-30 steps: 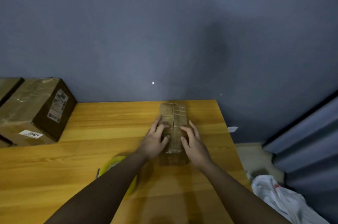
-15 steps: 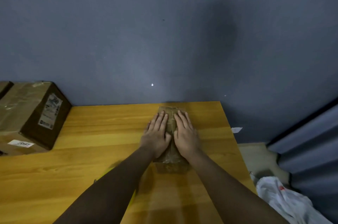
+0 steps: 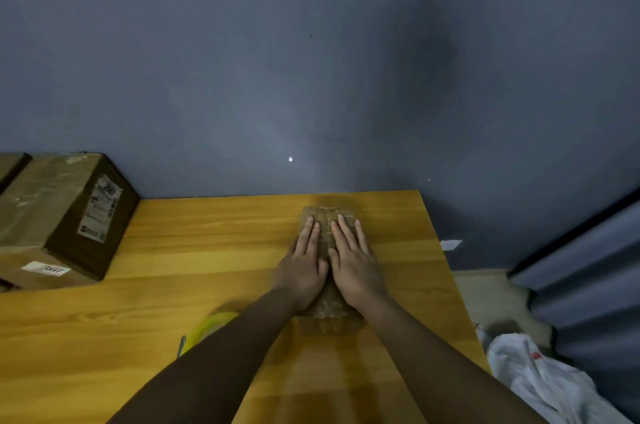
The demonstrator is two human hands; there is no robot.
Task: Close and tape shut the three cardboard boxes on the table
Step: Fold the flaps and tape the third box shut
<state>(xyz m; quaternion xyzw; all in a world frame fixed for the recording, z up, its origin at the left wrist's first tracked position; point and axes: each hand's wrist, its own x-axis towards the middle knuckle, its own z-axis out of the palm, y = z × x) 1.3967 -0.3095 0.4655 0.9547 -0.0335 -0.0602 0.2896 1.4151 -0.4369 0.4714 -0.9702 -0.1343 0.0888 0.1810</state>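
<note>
Small box: the small cardboard box (image 3: pixel 328 314) lies at 1 o'clock on the wooden table (image 3: pixel 207 250), closed, glossy tape along its top.
Hands: left hand (image 3: pixel 304 266) and right hand (image 3: pixel 353 264) lie flat on it, fingers straight and together, gripping nothing.
Done: the large cardboard box (image 3: pixel 59 216) at 10 o'clock looks taped too.
Hidden: a 3rd box (image 3: pixel 10 165) is cut off at the left edge; a yellow tape dispenser (image 3: pixel 204 332) is half behind the left forearm.

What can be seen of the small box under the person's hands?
The small box is brown cardboard, low and narrow, closed, with glossy clear tape along its top. It lies flat on the wooden table near the right edge, long side pointing toward the wall. The left hand and right hand lie flat on it, side by side, covering most of the top.
</note>
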